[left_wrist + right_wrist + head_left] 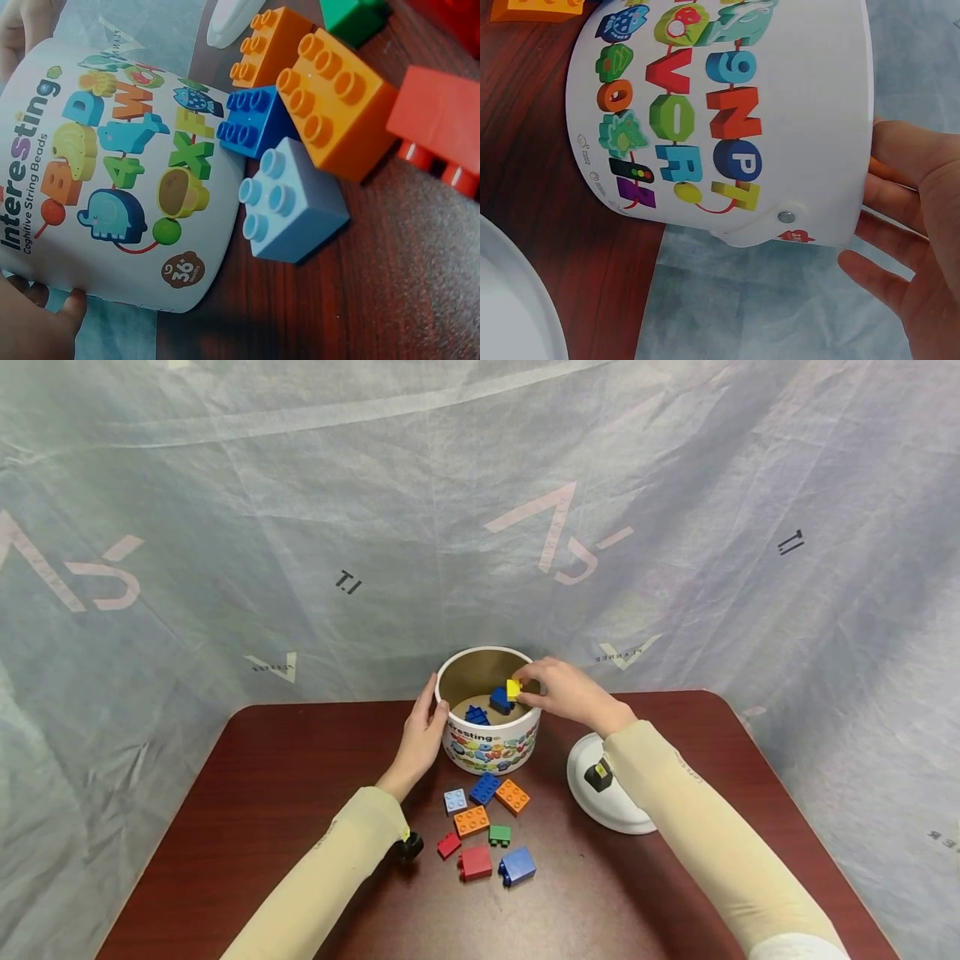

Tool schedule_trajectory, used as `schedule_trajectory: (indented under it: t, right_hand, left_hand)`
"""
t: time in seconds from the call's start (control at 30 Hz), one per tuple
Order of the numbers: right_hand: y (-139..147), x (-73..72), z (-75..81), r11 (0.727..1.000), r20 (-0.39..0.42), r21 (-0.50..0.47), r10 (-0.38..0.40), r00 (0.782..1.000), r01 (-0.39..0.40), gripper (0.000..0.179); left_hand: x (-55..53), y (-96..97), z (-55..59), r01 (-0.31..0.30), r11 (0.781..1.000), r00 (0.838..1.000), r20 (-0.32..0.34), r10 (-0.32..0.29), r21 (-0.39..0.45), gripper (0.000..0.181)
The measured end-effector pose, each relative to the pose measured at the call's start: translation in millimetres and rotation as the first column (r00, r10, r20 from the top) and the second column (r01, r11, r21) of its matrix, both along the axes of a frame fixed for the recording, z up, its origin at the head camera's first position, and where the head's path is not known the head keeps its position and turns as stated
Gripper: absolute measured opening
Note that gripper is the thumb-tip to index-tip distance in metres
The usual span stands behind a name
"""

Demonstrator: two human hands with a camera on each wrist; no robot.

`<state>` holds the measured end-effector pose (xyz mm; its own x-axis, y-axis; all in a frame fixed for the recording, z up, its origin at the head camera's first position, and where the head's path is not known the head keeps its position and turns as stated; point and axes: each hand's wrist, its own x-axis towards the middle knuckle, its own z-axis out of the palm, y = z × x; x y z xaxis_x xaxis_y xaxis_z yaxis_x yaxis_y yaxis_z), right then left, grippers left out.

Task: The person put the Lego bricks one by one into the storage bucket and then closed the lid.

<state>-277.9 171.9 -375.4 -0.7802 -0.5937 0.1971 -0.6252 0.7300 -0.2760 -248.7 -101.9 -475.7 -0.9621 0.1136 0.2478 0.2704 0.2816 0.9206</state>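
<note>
A round white bucket (491, 747) with printed letters and animals stands near the table's back edge, its top uncovered. My left hand (418, 739) rests against its left side, the fingers extended along the wall and the thumb near the rim. At the right rim, my right hand (566, 693) pinches a small yellow toy brick (513, 690) over the bucket's opening. Inside the bucket lie blue bricks (477, 716). Just in front of it are a light blue brick (292, 202), a blue brick (259, 120) and orange bricks (337, 101).
Nearer the table's front lie a green brick (499, 835), red bricks (476, 863) and another blue brick (517, 866). A white round lid (611, 810) lies to the right, partly under my right forearm. A grey cloth (420, 527) hangs behind the table.
</note>
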Motion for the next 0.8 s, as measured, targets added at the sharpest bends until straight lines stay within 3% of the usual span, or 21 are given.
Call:
schedule_trajectory:
  t: [0.47, 0.8]
  right_hand:
    - [3.5, -0.1, -0.8, 1.000, 0.028, -0.014, -0.027, 0.999, 0.027, 0.033]
    - [7.0, 6.8, 3.5, 1.000, -0.002, -0.015, -0.006, 1.000, 0.006, 0.033]
  left_hand:
    - [0.5, -0.4, -1.1, 0.002, 1.000, 1.000, 0.004, -0.002, -0.001, 0.061]
    - [0.2, 0.0, -0.4, 0.001, 1.000, 1.000, -0.001, -0.001, -0.007, 0.061]
